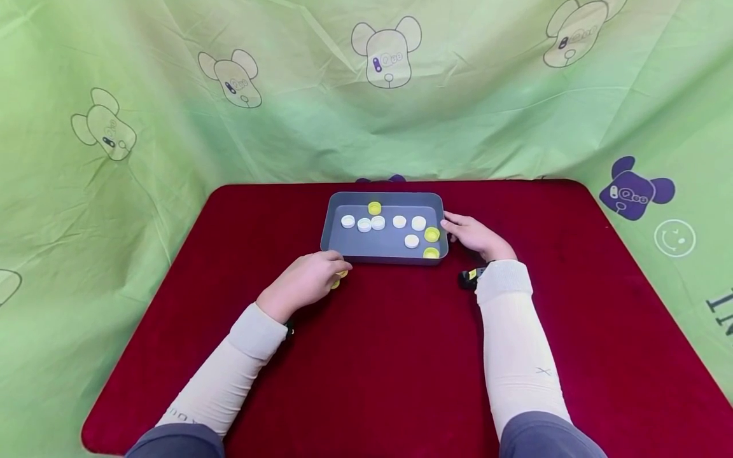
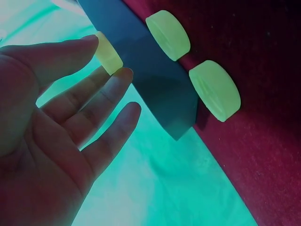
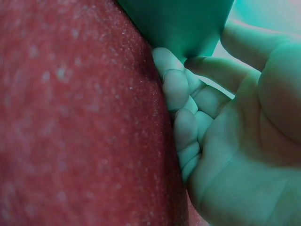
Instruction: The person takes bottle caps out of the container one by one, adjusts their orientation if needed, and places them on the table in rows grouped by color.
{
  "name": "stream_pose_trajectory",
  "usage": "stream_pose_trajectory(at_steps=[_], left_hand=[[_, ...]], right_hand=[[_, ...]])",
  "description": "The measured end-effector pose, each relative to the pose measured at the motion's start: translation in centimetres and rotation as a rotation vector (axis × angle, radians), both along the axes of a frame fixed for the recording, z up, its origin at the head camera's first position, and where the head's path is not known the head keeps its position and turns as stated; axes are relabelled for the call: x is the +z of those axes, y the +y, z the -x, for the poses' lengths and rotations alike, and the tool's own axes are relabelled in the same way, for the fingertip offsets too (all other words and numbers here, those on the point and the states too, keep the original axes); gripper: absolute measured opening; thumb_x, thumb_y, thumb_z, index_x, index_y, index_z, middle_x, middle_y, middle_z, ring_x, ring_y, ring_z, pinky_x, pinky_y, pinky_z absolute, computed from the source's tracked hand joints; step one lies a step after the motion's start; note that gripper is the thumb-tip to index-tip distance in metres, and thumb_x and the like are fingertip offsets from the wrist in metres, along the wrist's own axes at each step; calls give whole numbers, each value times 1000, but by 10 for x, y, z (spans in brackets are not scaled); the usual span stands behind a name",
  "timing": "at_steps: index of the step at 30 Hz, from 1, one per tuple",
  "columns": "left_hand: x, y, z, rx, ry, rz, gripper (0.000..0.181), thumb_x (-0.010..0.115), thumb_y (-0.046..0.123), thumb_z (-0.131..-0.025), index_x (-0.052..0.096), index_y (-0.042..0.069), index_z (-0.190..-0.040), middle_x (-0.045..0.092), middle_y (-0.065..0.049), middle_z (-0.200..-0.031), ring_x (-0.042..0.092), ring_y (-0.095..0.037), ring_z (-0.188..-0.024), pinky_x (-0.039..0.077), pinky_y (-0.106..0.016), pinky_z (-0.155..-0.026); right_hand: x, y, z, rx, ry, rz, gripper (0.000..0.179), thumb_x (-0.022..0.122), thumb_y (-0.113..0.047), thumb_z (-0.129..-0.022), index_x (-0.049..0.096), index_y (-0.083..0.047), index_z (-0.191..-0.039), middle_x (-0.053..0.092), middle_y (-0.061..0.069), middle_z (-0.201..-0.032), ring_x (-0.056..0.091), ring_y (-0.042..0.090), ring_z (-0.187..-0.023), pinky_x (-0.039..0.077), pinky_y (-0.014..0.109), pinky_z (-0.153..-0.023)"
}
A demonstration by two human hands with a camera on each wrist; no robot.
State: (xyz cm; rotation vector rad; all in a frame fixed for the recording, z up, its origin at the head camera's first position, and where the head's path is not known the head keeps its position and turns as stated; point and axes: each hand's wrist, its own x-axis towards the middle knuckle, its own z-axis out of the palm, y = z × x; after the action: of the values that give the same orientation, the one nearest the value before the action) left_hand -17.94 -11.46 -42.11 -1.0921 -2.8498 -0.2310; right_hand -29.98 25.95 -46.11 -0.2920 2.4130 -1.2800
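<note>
My left hand (image 1: pixel 306 283) is at the front left corner of a grey rectangular tray (image 1: pixel 389 260). Between its thumb and a finger it pinches a yellow bottle cap (image 2: pixel 109 55), held by the tray's wall. Two more yellow caps, one nearer the wall (image 2: pixel 168 35) and one nearer the corner (image 2: pixel 215 91), lie on the red cloth outside the tray; in the head view the fingers partly cover them. My right hand (image 1: pixel 472 235) grips the tray's right side, its lower fingers curled near the cloth. Inside the tray lie several white caps (image 1: pixel 399 221) and three yellow caps (image 1: pixel 375 208).
A red cloth (image 1: pixel 389 362) covers the table around the tray. Green printed fabric (image 1: pixel 315 127) hangs behind and at both sides. A black wrist device (image 1: pixel 471 278) sits at the right wrist.
</note>
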Motion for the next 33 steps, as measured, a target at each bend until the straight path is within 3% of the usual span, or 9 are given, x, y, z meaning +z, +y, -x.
stream_pose_trajectory(at_steps=[12, 28, 33], left_hand=[[-7, 11, 1, -29, 16, -16, 23, 68, 14, -92, 74, 14, -113, 65, 1, -101, 63, -12, -90, 53, -28, -79], [-16, 18, 4, -35, -34, -1, 22, 67, 14, -92, 73, 14, -114, 65, 0, -102, 62, -13, -93, 53, -30, -81], [-20, 19, 5, -30, -55, 5, 23, 67, 13, -92, 73, 14, -114, 65, 1, -103, 62, -12, -94, 52, -30, -82]], right_hand=[[1, 1, 0, -7, 1, 10, 63, 44, -38, -104, 22, -10, -155, 50, 19, -100, 47, 30, -95, 32, 43, -93], [2, 1, -2, -2, 5, 36, 60, 44, -33, -105, 23, -8, -155, 51, 19, -103, 48, 30, -94, 33, 41, -91], [26, -6, -16, 16, -6, 42, 56, 41, -22, -106, 22, 0, -153, 50, 24, -102, 47, 37, -96, 32, 42, -91]])
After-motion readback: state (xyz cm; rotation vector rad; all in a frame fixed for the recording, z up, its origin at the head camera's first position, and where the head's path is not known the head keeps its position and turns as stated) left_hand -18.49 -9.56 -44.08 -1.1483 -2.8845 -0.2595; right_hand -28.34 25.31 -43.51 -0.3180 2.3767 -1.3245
